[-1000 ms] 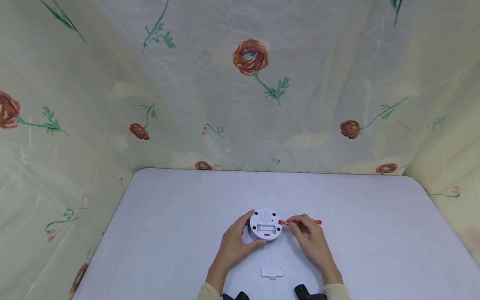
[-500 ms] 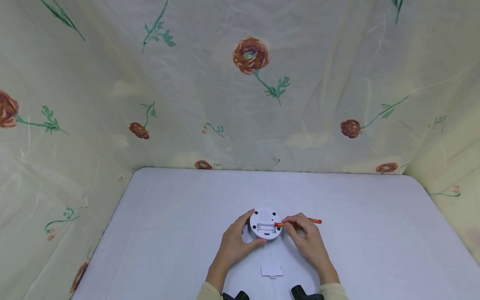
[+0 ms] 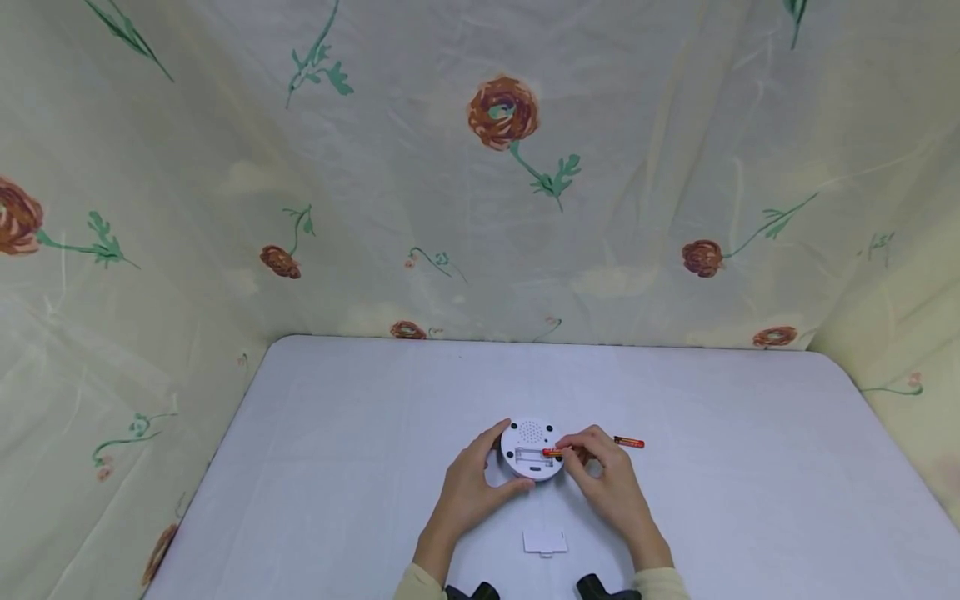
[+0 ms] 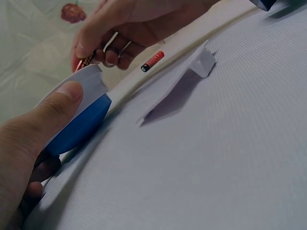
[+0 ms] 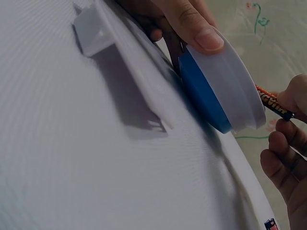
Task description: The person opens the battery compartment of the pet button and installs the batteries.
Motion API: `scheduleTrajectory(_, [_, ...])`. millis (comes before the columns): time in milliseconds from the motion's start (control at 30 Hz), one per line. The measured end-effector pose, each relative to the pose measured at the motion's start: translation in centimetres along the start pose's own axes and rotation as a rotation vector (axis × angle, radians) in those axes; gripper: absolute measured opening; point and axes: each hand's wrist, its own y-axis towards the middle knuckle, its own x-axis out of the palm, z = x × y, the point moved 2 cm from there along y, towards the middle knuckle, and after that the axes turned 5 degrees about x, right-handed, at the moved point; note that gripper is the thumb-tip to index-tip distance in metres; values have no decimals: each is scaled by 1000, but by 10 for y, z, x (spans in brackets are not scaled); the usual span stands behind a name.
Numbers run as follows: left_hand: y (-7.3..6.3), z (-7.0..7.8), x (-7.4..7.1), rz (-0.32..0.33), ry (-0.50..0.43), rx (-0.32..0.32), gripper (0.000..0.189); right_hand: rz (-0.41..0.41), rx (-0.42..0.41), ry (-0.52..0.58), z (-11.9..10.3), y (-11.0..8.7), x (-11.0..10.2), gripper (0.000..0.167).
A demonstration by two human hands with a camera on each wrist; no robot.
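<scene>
Thumb and fingers of the left hand are curled round a round white device, which is gripped from 8 o'clock. The thumb is pressed against the rim near 6 o'clock, and the forefinger is set against the edge near 10 o'clock. A blue lower part is shown in both wrist views. On the face turned towards the head camera, an uncovered battery slot is placed on the 6 o'clock side of a patch of small holes.

By the right hand, at 4 o'clock from the device, a red battery is pinched between thumb and forefinger, while the remaining fingers are bent. The battery's tip is held over the 3 o'clock end of the slot; whether the slot is touched cannot be told.

A spare battery, red and black, is seen at 3 o'clock, on the table beyond the right hand. At 6 o'clock from the device, a small white cover is laid with its tab pointed towards 6 o'clock. Flower-printed cloth is hung at 12 o'clock.
</scene>
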Motion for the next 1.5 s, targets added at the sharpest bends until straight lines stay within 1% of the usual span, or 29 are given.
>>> scheduleTrajectory(133, [1, 0, 0, 1, -1, 5, 88, 2, -26, -21, -2, 1, 0, 18])
scheduleTrajectory(267, [2, 1, 0, 3, 0, 14, 88, 13, -28, -56, -4, 2, 1, 19])
scheduleTrajectory(500, [3, 4, -1, 7, -6, 19, 88, 33, 13, -75, -9, 3, 2, 19])
scheduleTrajectory(700, [3, 4, -2, 10, -3, 24, 87, 24, 4, -83, -8, 2, 4, 19])
scheduleTrajectory(1033, [2, 4, -1, 3, 8, -5, 88, 13, 54, -81, -12, 2, 4, 18])
scheduleTrajectory(1267, [1, 2, 1, 9, 3, -14, 88, 19, 25, -84, -8, 2, 5, 16])
scheduleTrajectory(1500, [0, 2, 2, 12, -3, -14, 88, 25, 97, -57, -8, 2, 5, 18])
